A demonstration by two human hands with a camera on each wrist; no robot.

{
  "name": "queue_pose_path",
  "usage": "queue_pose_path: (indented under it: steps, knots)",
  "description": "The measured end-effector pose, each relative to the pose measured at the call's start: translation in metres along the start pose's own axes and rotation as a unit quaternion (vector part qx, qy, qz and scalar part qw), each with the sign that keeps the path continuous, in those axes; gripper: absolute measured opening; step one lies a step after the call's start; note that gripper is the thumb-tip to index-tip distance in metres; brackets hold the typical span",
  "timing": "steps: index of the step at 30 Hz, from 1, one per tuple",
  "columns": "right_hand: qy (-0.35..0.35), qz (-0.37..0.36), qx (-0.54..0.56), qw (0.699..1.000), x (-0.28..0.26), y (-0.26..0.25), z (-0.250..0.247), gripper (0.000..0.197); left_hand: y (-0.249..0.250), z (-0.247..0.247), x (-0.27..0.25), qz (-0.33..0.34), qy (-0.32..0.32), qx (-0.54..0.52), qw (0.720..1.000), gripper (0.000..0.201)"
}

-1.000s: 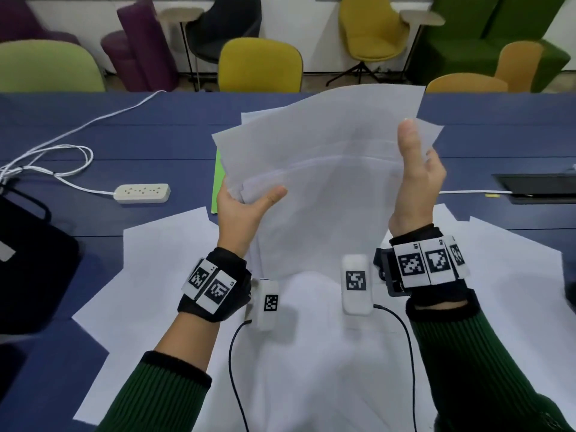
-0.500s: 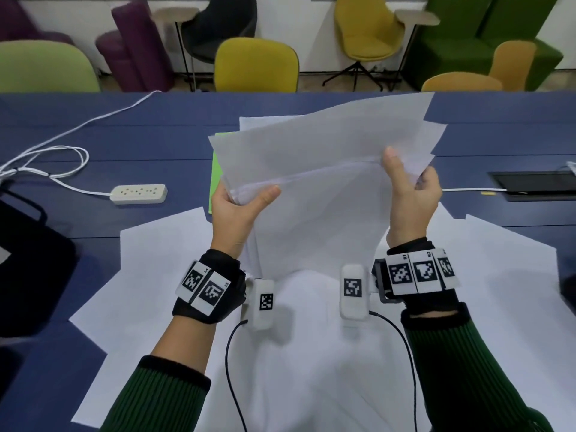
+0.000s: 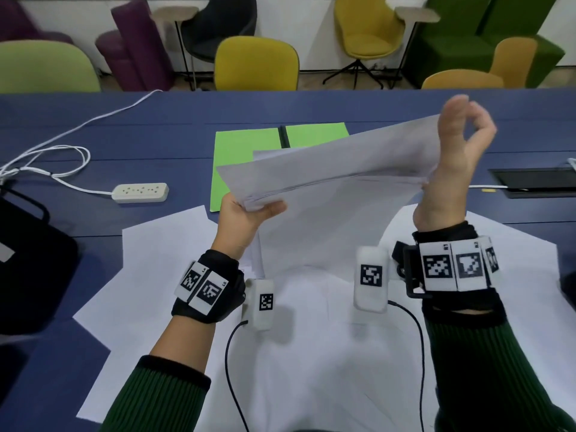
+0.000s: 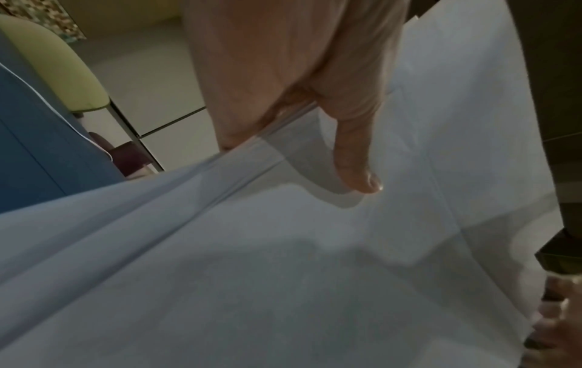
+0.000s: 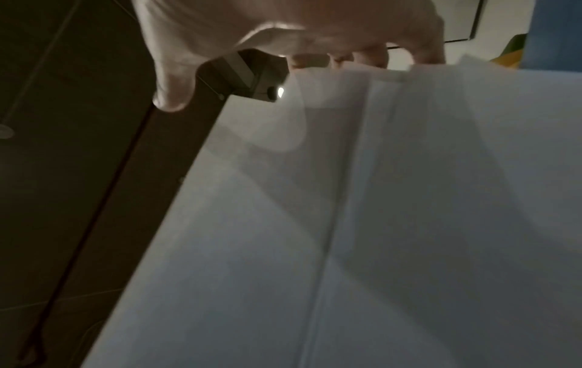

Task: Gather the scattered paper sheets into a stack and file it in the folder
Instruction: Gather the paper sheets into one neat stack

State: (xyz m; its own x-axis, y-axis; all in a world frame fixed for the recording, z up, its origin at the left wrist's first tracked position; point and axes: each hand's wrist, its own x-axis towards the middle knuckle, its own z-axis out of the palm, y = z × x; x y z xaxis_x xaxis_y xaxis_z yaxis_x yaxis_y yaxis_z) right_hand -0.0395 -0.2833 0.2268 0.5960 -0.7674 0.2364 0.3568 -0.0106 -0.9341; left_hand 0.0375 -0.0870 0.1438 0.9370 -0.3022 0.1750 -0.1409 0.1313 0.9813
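Above the near loose sheets (image 3: 149, 275), the left hand (image 3: 246, 216) pinched the gathered sheaf (image 3: 336, 169) while the right hand (image 3: 452, 169), fingers loosely curled, braced its right edge, presumably to square it for the green folder (image 3: 243, 157).

- The tags (image 3: 202, 286) on my left wrist band show black and white square codes, with tiny marks I cannot read.
- My paper sheets (image 3: 336, 169) show no words.

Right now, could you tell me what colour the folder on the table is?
Bright green folder, clearest in the head view.
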Motion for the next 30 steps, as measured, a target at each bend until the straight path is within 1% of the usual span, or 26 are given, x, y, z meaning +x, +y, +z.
queue_pose_path:
  steps: [1,3,4,5,9,11,12,13,14,16,17,18,20,22,23,24,25,27,28,29,30]
  knots:
    - [-0.011,0.001,-0.006,1.0,0.003,-0.005,0.002,0.094,0.0,0.0,-0.001,0.002,0.001,-0.001,1.0,0.026]
    - [-0.015,-0.001,-0.021,1.0,0.007,-0.009,0.005,0.058,0.001,0.002,-0.002,0.005,-0.003,0.001,1.0,0.025]
    - [-0.007,0.0,-0.021,1.0,0.008,-0.008,0.006,0.043,0.002,0.002,-0.003,0.007,-0.007,0.005,1.0,0.026]
    - [0.003,0.005,-0.024,1.0,0.009,-0.006,0.006,0.038,0.003,0.002,-0.004,0.009,-0.013,0.007,1.0,0.027]
    - [0.032,0.008,-0.051,0.998,0.008,0.008,0.001,0.03,0.003,-0.001,-0.006,0.0,-0.015,0.002,1.0,0.037]
    - [0.067,-0.007,-0.009,0.998,0.004,0.011,-0.001,0.029,0.001,-0.003,-0.006,-0.01,0.0,-0.006,1.0,0.035]
    - [0.069,-0.021,0.018,0.997,0.002,0.014,-0.003,0.03,0.0,-0.004,-0.006,-0.015,0.006,-0.008,1.0,0.033]
    - [0.054,-0.033,0.032,0.997,0.002,0.017,-0.005,0.035,0.0,-0.005,-0.006,-0.019,0.008,-0.009,1.0,0.032]
    - [0.021,-0.036,0.03,0.999,0.002,0.021,-0.008,0.048,0.001,-0.005,-0.006,-0.022,0.009,-0.007,1.0,0.031]
    - [-0.066,-0.005,0.041,0.997,0.004,0.032,-0.019,0.086,0.001,-0.007,-0.005,-0.025,0.012,-0.002,1.0,0.03]
    - [-0.11,0.015,0.057,0.992,0.005,0.041,-0.025,0.099,0.002,-0.007,-0.005,-0.024,0.017,0.0,1.0,0.03]
    - [-0.149,0.028,0.056,0.987,0.007,0.05,-0.032,0.103,0.002,-0.007,-0.005,-0.023,0.025,0.0,0.999,0.028]
    - [-0.19,0.051,-0.012,0.98,0.008,0.066,-0.04,0.092,0.001,-0.008,-0.004,-0.027,0.047,-0.004,0.999,0.023]
    - [-0.203,0.08,-0.096,0.971,0.007,0.08,-0.045,0.081,-0.001,-0.007,-0.002,-0.033,0.058,-0.007,0.998,0.018]
    - [-0.202,0.09,-0.121,0.968,0.006,0.087,-0.045,0.067,0.0,-0.005,-0.001,-0.031,0.059,-0.006,0.998,0.017]
    - [-0.19,0.098,-0.132,0.968,0.004,0.093,-0.044,0.047,0.001,-0.001,-0.002,-0.029,0.066,-0.002,0.997,0.019]
    - [-0.172,0.098,-0.132,0.971,0.001,0.096,-0.041,0.034,0.003,0.004,-0.003,-0.024,0.082,-0.002,0.996,0.022]
    - [-0.121,0.084,-0.111,0.983,-0.009,0.096,-0.03,0.032,0.006,0.014,-0.006,-0.008,0.143,-0.016,0.99,0.026]
    - [-0.101,0.074,-0.097,0.987,-0.013,0.097,-0.026,0.032,0.008,0.019,-0.009,0.0,0.178,-0.019,0.984,0.031]
    - [-0.084,0.058,-0.088,0.991,-0.016,0.098,-0.021,0.031,0.009,0.023,-0.01,0.012,0.202,-0.019,0.979,0.04]
    - [-0.074,0.044,-0.089,0.992,-0.019,0.099,-0.018,0.027,0.012,0.027,-0.013,0.02,0.207,-0.019,0.978,0.05]
